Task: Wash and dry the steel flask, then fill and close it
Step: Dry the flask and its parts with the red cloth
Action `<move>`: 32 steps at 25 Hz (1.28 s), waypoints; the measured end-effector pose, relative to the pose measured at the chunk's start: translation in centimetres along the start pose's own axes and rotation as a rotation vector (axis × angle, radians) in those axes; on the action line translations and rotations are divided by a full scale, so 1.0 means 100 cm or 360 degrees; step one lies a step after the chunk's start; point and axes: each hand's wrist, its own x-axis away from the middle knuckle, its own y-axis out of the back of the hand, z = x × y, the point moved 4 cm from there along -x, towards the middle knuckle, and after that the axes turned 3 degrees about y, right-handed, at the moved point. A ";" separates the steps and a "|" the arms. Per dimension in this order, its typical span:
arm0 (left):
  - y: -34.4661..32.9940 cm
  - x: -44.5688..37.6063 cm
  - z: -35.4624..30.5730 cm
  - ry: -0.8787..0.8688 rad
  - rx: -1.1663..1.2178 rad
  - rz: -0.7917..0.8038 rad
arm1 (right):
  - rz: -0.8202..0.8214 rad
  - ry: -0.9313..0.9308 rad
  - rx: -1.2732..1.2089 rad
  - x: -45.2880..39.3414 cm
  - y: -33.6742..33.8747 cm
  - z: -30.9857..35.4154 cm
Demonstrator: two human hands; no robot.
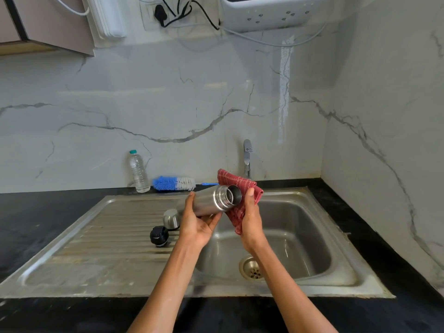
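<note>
Two hands: left hand is wrapping its fingers round the steel flask, held sideways over the sink; right hand is pinching a red cloth at the mouth.
Drying: is needing cloth pushed inside, flask turned.
Flask: appearing empty.
Plastic bottle: holding water.

Both hands raised, left and right gripping.

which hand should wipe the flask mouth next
Right, probably. The right hand already holds the red cloth beside the open mouth of the flask, while the left hand grips the flask body and is busy steadying it.
</note>
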 end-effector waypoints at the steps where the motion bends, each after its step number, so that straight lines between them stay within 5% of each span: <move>1: -0.001 -0.001 -0.002 0.0032 -0.0073 0.0000 | 0.0004 -0.0020 0.0037 0.001 0.001 0.004; 5: -0.004 -0.001 -0.010 0.0098 -0.0273 0.0039 | 0.0077 -0.0116 0.0315 0.008 0.002 0.000; 12: -0.008 -0.007 -0.011 0.0152 -0.0887 0.0116 | 0.0527 0.0244 0.0886 0.006 -0.003 -0.045; 16: -0.012 0.011 -0.012 -0.0333 -0.1434 0.0107 | 0.0318 0.0273 0.0789 -0.005 0.005 -0.026; 21: -0.016 0.022 -0.003 -0.0609 -0.1866 0.0350 | 0.0051 0.0139 0.0376 -0.023 0.007 -0.012; 25: -0.020 0.029 -0.013 -0.0802 -0.1859 0.0468 | -0.0059 0.0023 0.0194 -0.030 0.001 -0.013; 32: 0.010 0.036 -0.062 -0.0846 -0.1721 0.0189 | 0.0140 -0.0065 0.0053 -0.020 -0.044 -0.029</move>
